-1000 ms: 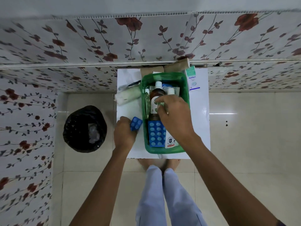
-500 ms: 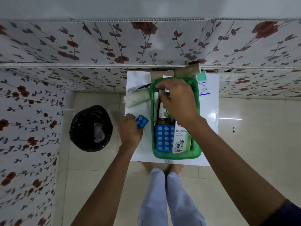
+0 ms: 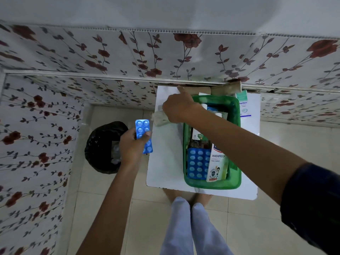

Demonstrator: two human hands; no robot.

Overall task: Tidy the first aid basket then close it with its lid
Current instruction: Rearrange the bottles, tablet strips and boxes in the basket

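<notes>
A green basket [image 3: 235,137] stands on a small white table [image 3: 165,162]. It holds a blue blister pack [image 3: 197,164], a white "Washproof" box [image 3: 217,162] and a brown bottle [image 3: 197,138]. My left hand [image 3: 131,146] holds a second blue blister pack [image 3: 142,130] up at the table's left edge. My right hand [image 3: 178,107] is off the basket's far left corner, lying over a whitish bandage roll [image 3: 159,120] and a metal tool whose tip [image 3: 159,107] shows. Whether the fingers grip either is hidden.
A black-lined bin [image 3: 104,146] stands on the floor left of the table. A white and green medicine box [image 3: 243,105] lies right of the basket. Brown cardboard [image 3: 226,89] sits at the table's back against the flowered wall. My legs are below the table's near edge.
My right hand left the basket and crossed left to the bandage roll at the table's back left. My left hand lifted its blister pack upright off the table.
</notes>
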